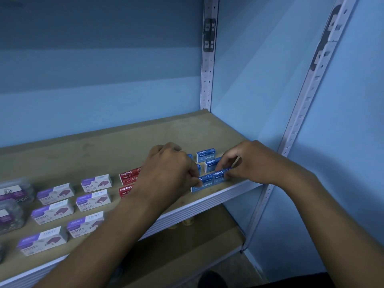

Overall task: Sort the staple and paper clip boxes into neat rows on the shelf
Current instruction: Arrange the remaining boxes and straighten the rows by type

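Standing in rows on the shelf (116,146), purple staple boxes (93,200) and red ones (129,177) appear small, stiff and light. Left hand (168,169) pinches the front blue box (204,183) at its end. Right hand (249,161) pinches the adjoining blue box (220,173); short ends judged the best hold.

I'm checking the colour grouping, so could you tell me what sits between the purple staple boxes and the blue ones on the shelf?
In the head view, two red staple boxes sit between the purple staple boxes and the blue staple boxes, partly hidden by the left hand.
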